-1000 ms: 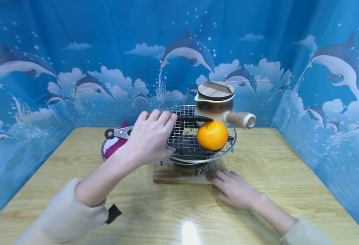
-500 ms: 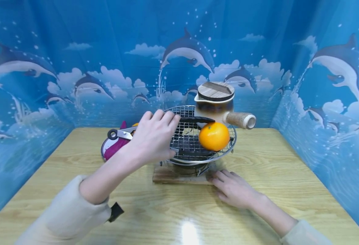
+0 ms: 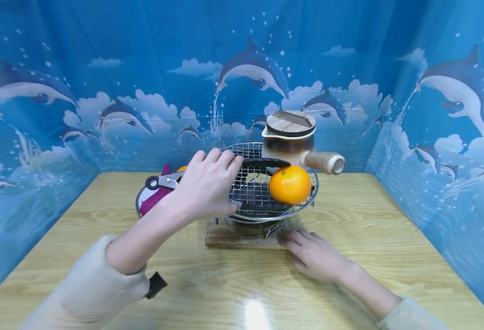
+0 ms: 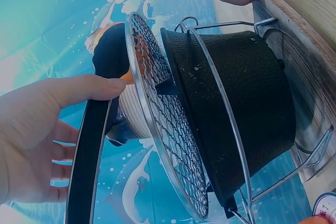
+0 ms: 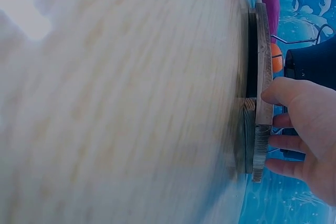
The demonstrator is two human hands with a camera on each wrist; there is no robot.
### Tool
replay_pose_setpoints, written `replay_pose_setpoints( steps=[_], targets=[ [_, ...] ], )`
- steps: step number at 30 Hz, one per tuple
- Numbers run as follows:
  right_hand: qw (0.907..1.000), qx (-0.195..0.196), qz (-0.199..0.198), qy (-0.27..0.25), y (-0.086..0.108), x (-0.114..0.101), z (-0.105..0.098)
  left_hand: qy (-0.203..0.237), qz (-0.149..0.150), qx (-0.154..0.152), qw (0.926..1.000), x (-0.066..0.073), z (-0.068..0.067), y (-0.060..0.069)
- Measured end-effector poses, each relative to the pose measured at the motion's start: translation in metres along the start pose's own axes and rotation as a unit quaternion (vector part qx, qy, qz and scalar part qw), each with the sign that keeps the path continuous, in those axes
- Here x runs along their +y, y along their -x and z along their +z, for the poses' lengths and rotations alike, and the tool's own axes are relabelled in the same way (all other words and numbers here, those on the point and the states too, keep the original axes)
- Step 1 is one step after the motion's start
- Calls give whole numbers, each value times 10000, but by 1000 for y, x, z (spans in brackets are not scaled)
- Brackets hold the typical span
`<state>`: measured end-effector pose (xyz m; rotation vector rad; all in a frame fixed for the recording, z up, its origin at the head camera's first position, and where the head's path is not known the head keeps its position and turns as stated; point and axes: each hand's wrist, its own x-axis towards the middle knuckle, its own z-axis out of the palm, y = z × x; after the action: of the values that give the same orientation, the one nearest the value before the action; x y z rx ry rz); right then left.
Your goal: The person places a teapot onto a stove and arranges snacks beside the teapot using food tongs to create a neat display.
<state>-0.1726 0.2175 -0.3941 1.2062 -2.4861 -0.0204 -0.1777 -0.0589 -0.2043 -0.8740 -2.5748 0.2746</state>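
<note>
In the head view my left hand (image 3: 209,188) holds tongs (image 3: 262,162) with black arms and a ring at the rear end. The tongs reach over a round wire grill mesh (image 3: 254,176). Their tips are at an orange (image 3: 290,184), which sits at the mesh's right side; whether they squeeze it I cannot tell. In the left wrist view the thumb lies on one black arm of the tongs (image 4: 89,156). My right hand (image 3: 316,252) rests at the front right of the wooden board (image 3: 242,240) under the stove, its thumb on the board's edge (image 5: 264,77).
A clay teapot (image 3: 287,146) with a wooden lid and wrapped side handle stands on the mesh behind the orange. Below it is a black stove pot (image 4: 236,98) in a wire frame. Left of the stove, a plate (image 3: 140,201) bears a purple elongated thing (image 3: 155,200).
My left hand and the tongs have shifted slightly right, and the orange with them. An orange thing behind the left hand has come into view. The right hand stays put.
</note>
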Motion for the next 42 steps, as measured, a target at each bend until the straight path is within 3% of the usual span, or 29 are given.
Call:
replay_pose_setpoints(
  steps=[21, 42],
  targets=[
    [9999, 95, -36, -38, -1, 0, 1, 5, 13, -64, 10000, 2, 0, 1],
    [9999, -78, 48, -63, 0, 0, 0, 211, -101, -156, 9996, -5, 2, 8]
  ],
)
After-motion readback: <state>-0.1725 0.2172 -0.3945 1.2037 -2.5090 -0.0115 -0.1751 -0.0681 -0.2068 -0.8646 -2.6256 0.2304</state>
